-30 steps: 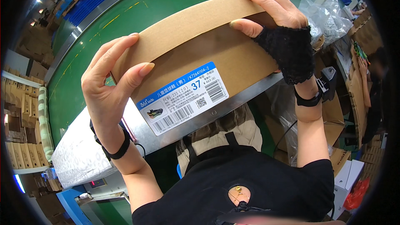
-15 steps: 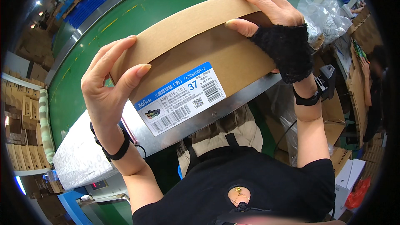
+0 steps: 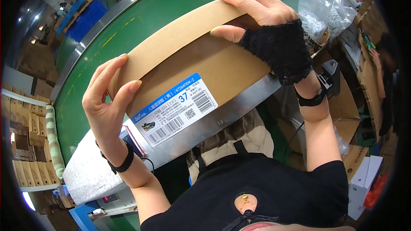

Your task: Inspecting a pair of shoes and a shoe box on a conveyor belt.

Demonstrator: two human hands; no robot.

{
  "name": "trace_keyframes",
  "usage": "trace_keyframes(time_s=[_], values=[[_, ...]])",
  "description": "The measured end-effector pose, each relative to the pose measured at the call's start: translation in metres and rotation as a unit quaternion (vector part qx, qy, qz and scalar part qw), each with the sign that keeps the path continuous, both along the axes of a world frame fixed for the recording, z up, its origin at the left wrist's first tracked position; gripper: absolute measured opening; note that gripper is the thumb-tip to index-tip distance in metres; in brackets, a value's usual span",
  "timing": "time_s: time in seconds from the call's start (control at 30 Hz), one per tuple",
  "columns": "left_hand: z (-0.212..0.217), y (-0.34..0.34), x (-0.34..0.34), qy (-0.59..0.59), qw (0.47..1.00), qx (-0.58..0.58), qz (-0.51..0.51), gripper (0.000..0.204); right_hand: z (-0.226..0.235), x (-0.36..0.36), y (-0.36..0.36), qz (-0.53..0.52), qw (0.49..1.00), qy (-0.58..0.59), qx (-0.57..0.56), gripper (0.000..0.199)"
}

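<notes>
A brown cardboard shoe box (image 3: 231, 66) is held over the near edge of the green work surface, tilted so that its left end is lower in view. Its side facing me carries a white and blue label (image 3: 173, 110) with a small shoe picture and barcodes. My left hand (image 3: 102, 100) is closed round the left end, fingers over the lid flap (image 3: 180, 30) and thumb at its lower edge. At the right end my right hand (image 3: 272, 25), in a black fingerless glove, grips the flap between fingers on top and thumb below. The box's inside is hidden.
A metal rim (image 3: 220, 122) borders the green table (image 3: 128, 30). On the left lie a silvery wrapped bundle (image 3: 87, 175) and a phone-like device (image 3: 135, 140). Clear plastic bags (image 3: 327, 10) sit at the right, with cartons below. Another person's hand (image 3: 374, 55) shows at far right.
The box has shifted left and slightly nearer to me in view, with both hands still on it. My right hand has moved left, my left hand a little lower.
</notes>
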State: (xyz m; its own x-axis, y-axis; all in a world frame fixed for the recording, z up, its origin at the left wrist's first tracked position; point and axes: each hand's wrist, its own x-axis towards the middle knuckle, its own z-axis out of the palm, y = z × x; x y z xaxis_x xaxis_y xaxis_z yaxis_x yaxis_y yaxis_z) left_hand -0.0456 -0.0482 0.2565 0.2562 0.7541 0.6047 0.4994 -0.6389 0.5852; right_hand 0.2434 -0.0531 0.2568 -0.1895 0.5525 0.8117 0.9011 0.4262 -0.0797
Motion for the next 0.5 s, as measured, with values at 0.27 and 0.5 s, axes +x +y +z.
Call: trace_keyframes(time_s=[0.27,0.5], values=[[0.0011,-0.0015,0.0,-0.003,1.0,-0.011,0.009,0.041,0.0003,0.0007,0.0017,0.004,1.0,-0.007,0.023,0.047],[0.0006,0.0,0.001,-0.006,1.0,-0.015,0.004,0.041,-0.0014,0.0016,0.0041,-0.006,0.999,-0.009,0.038,0.047]])
